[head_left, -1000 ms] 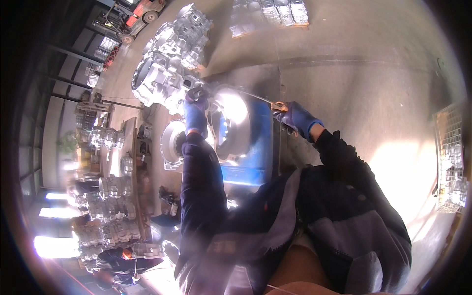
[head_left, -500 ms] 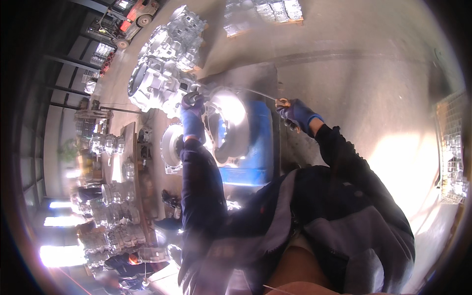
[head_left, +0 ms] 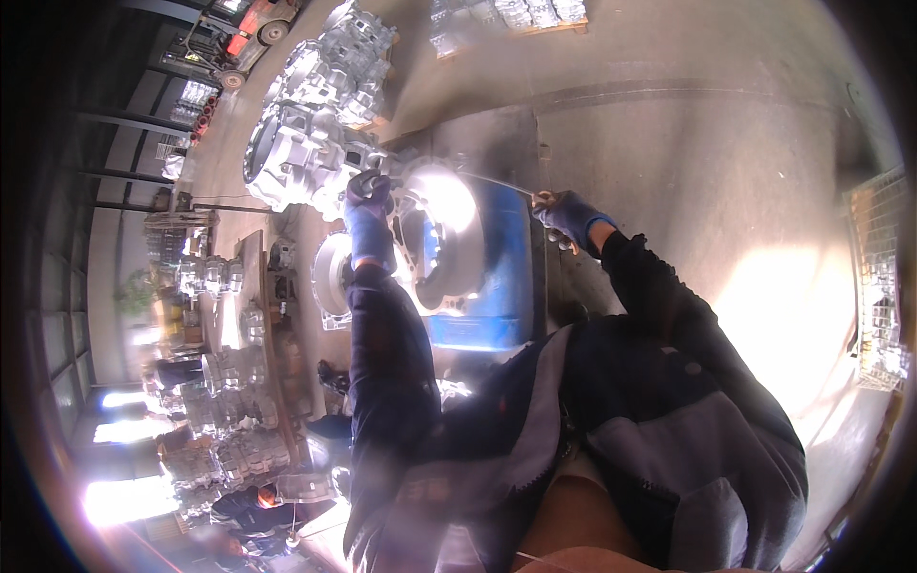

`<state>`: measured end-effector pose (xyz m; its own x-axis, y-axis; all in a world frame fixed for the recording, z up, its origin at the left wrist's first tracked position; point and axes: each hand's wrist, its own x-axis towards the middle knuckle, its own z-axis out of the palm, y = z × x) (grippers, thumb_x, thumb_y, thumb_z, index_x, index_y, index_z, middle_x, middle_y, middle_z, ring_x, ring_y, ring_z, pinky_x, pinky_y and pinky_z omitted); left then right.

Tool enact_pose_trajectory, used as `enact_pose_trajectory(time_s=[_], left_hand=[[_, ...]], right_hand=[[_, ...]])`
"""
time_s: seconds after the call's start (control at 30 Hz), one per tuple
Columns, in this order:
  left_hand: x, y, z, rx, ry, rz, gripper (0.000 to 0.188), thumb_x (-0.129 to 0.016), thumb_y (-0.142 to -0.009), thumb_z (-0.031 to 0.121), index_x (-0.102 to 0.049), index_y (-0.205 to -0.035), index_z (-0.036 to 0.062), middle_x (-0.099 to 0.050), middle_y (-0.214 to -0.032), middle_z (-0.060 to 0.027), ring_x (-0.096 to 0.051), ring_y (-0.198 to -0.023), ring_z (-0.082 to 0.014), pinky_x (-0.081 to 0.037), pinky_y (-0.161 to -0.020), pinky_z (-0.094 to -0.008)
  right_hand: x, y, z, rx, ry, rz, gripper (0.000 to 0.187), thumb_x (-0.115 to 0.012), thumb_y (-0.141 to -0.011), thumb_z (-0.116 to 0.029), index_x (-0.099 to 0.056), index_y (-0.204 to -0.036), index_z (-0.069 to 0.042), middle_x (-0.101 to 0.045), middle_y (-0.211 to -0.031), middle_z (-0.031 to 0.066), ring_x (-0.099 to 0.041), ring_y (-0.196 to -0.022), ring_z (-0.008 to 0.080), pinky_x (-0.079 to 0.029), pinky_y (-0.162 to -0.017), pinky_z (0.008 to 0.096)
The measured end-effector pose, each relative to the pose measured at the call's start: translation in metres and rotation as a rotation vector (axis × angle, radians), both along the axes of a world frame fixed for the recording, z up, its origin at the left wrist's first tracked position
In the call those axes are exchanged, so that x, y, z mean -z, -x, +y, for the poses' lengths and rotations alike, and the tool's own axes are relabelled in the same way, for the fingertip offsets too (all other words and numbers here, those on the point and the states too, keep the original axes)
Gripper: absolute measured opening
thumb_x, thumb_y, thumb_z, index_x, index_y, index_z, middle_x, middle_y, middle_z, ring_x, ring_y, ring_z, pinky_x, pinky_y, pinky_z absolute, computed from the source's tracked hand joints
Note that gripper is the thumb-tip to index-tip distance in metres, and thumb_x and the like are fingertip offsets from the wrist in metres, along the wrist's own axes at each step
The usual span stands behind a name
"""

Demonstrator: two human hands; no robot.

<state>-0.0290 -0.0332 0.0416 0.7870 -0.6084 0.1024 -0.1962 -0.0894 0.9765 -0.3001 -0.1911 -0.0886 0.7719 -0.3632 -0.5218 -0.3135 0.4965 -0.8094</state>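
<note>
A silver cast-metal housing (head_left: 463, 256) with a wide round opening lies in front of me over a blue drum-like container (head_left: 506, 277), glare washing out part of its rim. My left hand (head_left: 371, 212), in a purple-blue glove, curls its fingers on the upper left part of the casting. In my right hand (head_left: 571, 218), also gloved, is the wooden handle of a long thin metal tool (head_left: 501, 180), perhaps a file. Its shaft points left to the casting's top edge, where glare hides the tip.
Several silver housings (head_left: 301, 153) stand beyond my left hand, and another ring-shaped casting (head_left: 330, 277) sits left of my forearm. More castings on a pallet (head_left: 511, 19) are at the far side. A wire cage (head_left: 877, 277) stands right. At lower left a person (head_left: 250, 511) is near more castings.
The whole view has shifted slightly, with the castings a little higher and further left in it. Both hands keep their holds; the right hand and tool have barely moved.
</note>
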Motion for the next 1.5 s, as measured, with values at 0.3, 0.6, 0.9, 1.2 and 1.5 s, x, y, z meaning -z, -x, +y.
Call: enact_pose_trajectory(time_s=[0.3, 0.6, 0.9, 1.2, 1.5], left_hand=[[-0.001, 0.001, 0.000, 0.004, 0.014, 0.016, 0.023, -0.064, -0.086, 0.005, -0.057, -0.108, 0.0073, -0.068, -0.083, -0.0040, -0.044, -0.058, -0.0054, -0.037, -0.053, -0.0198], [-0.006, 0.007, 0.000, -0.008, 0.091, 0.060, 0.021, -0.065, -0.086, 0.004, -0.059, -0.106, 0.0075, -0.067, -0.082, -0.0027, -0.045, -0.059, -0.0060, -0.037, -0.054, -0.0204], [0.002, 0.001, 0.003, -0.018, 0.044, -0.005, 0.021, -0.067, -0.084, 0.004, -0.062, -0.105, 0.0070, -0.062, -0.079, 0.0004, -0.047, -0.061, -0.0075, -0.039, -0.055, -0.0224], [0.035, -0.042, 0.019, -0.119, -0.070, -0.436, 0.030, -0.075, -0.079, 0.009, -0.065, -0.107, 0.0074, -0.064, -0.073, -0.0003, -0.052, -0.054, -0.0079, -0.040, -0.047, -0.0235], [0.019, -0.024, 0.039, -0.146, -0.175, -0.234, 0.030, -0.072, -0.081, 0.015, -0.063, -0.108, 0.0056, -0.069, -0.082, -0.0038, -0.060, -0.064, -0.0092, -0.048, -0.058, -0.0233]], right_hand=[[0.046, -0.009, -0.007, 0.042, 1.143, -0.625, 0.019, -0.051, -0.096, -0.031, -0.055, -0.097, -0.012, -0.044, -0.059, 0.0010, -0.046, -0.045, 0.0127, -0.036, -0.037, 0.0303], [0.013, -0.006, -0.001, -0.151, 0.479, -0.076, 0.012, -0.051, -0.090, -0.015, -0.058, -0.096, -0.009, -0.059, -0.079, 0.0034, -0.058, -0.054, 0.0140, -0.048, -0.045, 0.0303], [-0.004, 0.032, 0.017, -0.256, 0.184, 0.333, 0.030, -0.051, -0.095, -0.038, -0.056, -0.082, -0.012, -0.048, -0.057, 0.0008, -0.044, -0.042, 0.0128, -0.036, -0.039, 0.0286], [0.003, 0.108, 0.036, -0.573, 0.375, 0.102, 0.029, -0.061, -0.090, -0.028, -0.063, -0.115, -0.011, -0.064, -0.074, 0.0040, -0.059, -0.061, 0.0083, -0.047, -0.055, 0.0255], [-0.090, 0.077, 0.004, -0.188, 0.047, -0.124, 0.020, -0.060, -0.091, -0.020, -0.063, -0.107, -0.007, -0.061, -0.075, 0.0022, -0.054, -0.054, 0.0089, -0.041, -0.046, 0.0253]])
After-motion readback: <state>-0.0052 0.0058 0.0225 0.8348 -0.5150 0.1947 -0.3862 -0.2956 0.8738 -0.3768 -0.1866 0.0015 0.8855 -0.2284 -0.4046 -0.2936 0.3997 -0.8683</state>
